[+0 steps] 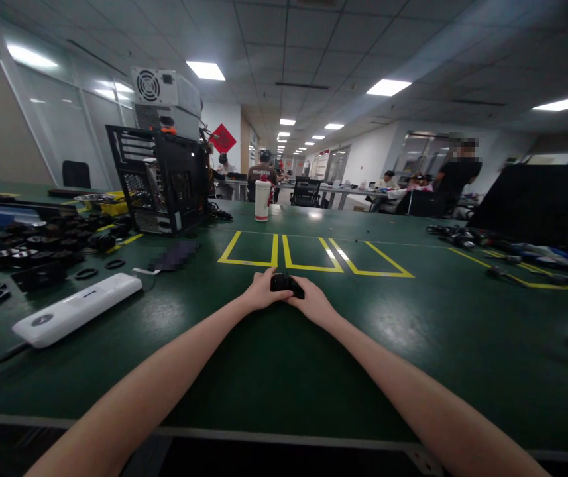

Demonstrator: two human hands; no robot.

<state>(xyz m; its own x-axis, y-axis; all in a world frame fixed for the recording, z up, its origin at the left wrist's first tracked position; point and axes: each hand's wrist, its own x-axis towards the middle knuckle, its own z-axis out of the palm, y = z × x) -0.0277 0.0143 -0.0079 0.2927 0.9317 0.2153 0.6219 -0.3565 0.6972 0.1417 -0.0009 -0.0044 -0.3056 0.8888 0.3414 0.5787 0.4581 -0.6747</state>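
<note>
Both of my arms reach forward over the green table [274, 371], and my hands meet near its middle. Between them is a small black object [280, 283], rounded on its left part and partly covered by fingers; its exact kind cannot be made out. My left hand [260, 291] grips it from the left, thumb along the near side. From the right, my right hand [310, 297] closes round its other end. Just beyond the hands, yellow tape outlines [313, 269] mark several boxes on the tabletop.
On the left lie a white power strip [79, 310], black rings [86, 273] and a heap of black parts [30, 245]. Behind stands an open computer case [164, 179] with power supplies [164, 89] on top. A white bottle [262, 201] stands at the far edge. Cables [527, 258] lie right.
</note>
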